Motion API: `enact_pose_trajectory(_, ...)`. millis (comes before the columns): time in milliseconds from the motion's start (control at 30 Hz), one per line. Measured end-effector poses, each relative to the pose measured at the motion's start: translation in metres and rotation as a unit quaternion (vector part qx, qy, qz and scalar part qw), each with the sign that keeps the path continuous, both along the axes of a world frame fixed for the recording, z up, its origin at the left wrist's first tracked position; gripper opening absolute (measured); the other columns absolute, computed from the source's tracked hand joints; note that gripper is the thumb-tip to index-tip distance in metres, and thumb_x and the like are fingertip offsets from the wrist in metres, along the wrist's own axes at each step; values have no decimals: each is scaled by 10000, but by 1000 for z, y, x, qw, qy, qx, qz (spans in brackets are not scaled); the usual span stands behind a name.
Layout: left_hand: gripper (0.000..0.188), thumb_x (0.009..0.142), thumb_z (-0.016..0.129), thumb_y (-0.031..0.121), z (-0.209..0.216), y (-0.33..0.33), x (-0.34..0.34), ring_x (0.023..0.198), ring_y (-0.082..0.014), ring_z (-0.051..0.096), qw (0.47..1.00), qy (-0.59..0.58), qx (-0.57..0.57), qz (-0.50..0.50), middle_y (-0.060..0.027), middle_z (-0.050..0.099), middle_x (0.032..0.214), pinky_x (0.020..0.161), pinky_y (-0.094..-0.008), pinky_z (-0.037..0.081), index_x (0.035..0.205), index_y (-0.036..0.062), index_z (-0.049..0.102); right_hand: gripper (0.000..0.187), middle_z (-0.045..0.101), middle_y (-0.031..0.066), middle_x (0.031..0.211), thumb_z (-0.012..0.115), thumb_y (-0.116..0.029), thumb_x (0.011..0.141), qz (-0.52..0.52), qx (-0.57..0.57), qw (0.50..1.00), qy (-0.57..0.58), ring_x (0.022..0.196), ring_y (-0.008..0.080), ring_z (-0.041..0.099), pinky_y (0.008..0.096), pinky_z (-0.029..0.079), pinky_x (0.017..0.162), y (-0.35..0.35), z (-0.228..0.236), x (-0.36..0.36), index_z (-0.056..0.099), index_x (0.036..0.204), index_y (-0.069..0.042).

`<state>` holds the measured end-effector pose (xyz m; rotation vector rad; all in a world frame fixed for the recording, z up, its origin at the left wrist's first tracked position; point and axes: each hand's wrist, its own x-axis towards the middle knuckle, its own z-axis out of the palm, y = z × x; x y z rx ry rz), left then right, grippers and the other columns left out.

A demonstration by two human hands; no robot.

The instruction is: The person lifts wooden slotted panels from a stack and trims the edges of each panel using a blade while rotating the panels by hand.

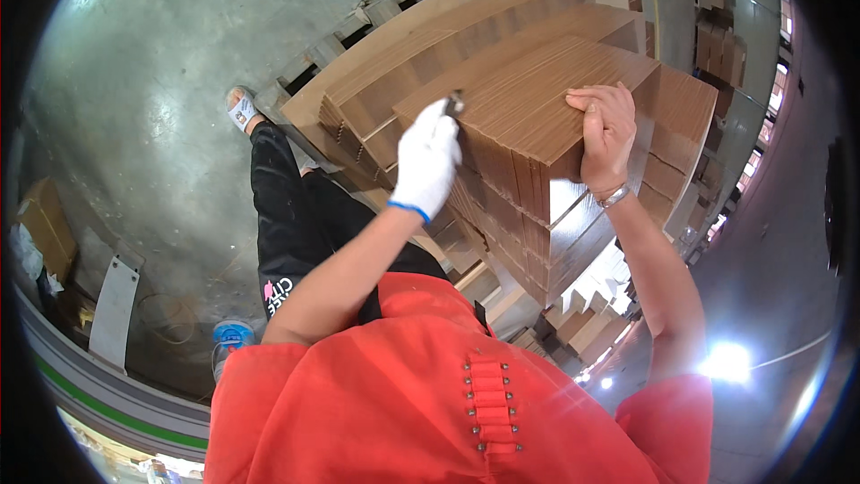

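Note:
My left hand, in a white glove with a blue cuff, is closed around a small dark tool. Motion blurs the tool, so its exact kind is unclear. It is at the near left edge of a stack of flat brown cardboard sheets, whose edges face up. My bare right hand rests on the right part of this stack, fingers bent and laid against the cardboard, with a metal bracelet at the wrist. Below, more bundled cardboard makes up the pile's near side.
The pile stands on a wooden pallet. Beside it is grey floor, with my sandaled foot near the pallet edge. A cardboard box and a pale panel are at the left. More cartons stand far right.

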<state>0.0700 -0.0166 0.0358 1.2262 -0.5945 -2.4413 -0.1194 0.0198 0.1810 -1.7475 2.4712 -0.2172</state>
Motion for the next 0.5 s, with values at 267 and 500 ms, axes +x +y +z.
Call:
enact_pose_trajectory(267,315,998,522,225,-34,-6,-7,524,-61,432,998,-2,-28,-50,33,489,624,482,-233,343,1250,68,629,241,708,65,916,494,-129,879,-1,1,1000,-8,950,266,608,483,335,1060,-3,3,0,711,824,-41)
enact_pose_trajectory(500,299,968,508,49,89,-7,3,600,-47,484,982,111,-116,-94,0,638,804,552,-225,440,1240,42,633,232,708,60,915,495,-115,862,-6,-4,1000,-11,951,261,604,484,330,1062,2,-2,-4,710,816,-39)
